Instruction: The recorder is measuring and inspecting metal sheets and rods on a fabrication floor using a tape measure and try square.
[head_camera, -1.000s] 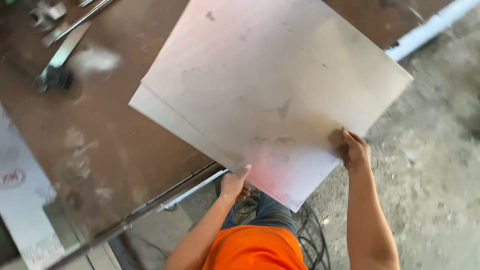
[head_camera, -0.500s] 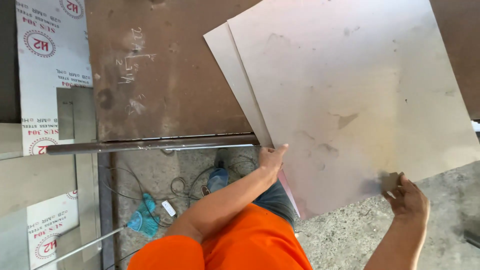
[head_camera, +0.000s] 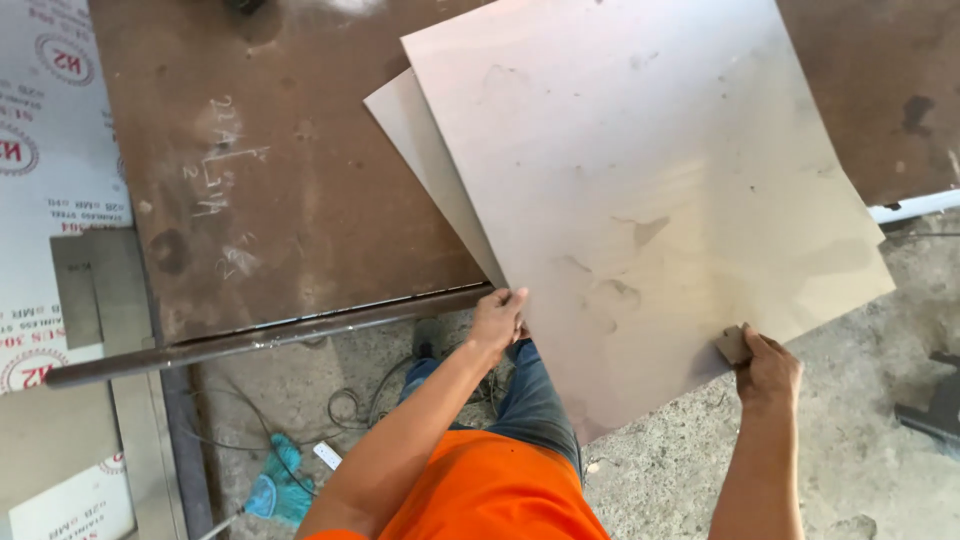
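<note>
Fingers: your left hand (head_camera: 497, 318) curls its fingertips over the near left edge of the top sheet (head_camera: 640, 190), gripping it; your right hand (head_camera: 768, 368) is closed on the same sheet's near right edge, with a small pad (head_camera: 732, 344) pinched against the metal under the thumb.

Top sheet: large, pale grey, smudged; near corner overhangs the table edge above your jeans and orange shirt (head_camera: 500, 495).

Second sheet (head_camera: 425, 150): lies under the first, showing as a strip along its left side, flat on the table.

Table (head_camera: 290, 170): brown rusty steel plate, chalk marks at left, a bar (head_camera: 270, 335) along its near edge.

Floor: concrete, cables (head_camera: 360, 405) and a blue-green rag (head_camera: 280, 485) below the table edge.

Far left: white film-covered sheets (head_camera: 50, 150) with red stamps.
</note>
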